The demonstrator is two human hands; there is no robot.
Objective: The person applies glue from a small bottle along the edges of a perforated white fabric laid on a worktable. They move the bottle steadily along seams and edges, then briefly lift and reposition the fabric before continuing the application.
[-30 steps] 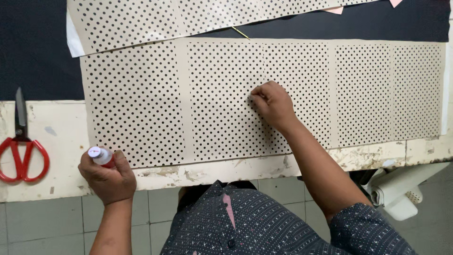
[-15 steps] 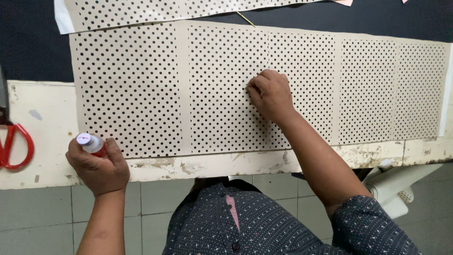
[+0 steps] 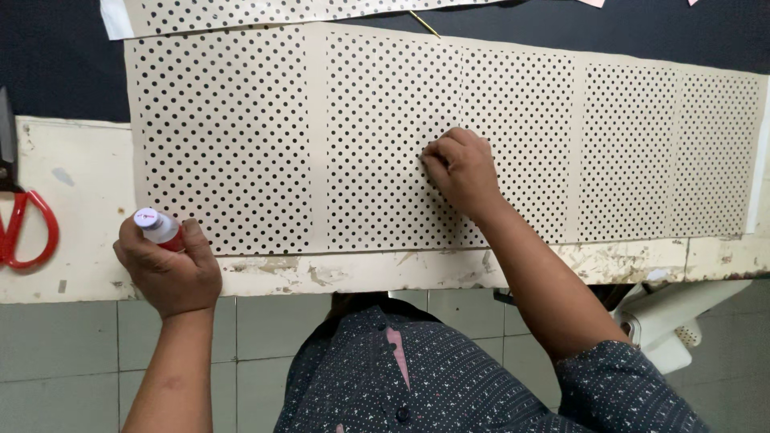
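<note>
A long cream perforated sheet (image 3: 241, 136), full of small round holes in several panels, lies across the worktable over dark cloth. My right hand (image 3: 461, 171) rests on its middle panel with the fingers curled and the fingertips pressed to the holes; nothing shows in its grip. My left hand (image 3: 168, 265) sits at the table's front edge, closed around a small red bottle with a white cap (image 3: 154, 225), held upright just left of the sheet's lower left corner.
Red-handled scissors (image 3: 28, 232) lie at the far left of the worn white table (image 3: 72, 184). A second perforated strip (image 3: 241, 12) lies along the top over dark cloth (image 3: 48, 56). A white machine part (image 3: 674, 317) sticks out below the table at right. Tiled floor lies below.
The view has shifted, sliding the sheet and scissors toward the left edge. My right hand stays on the middle panel; my left hand holds the bottle at the table edge.
</note>
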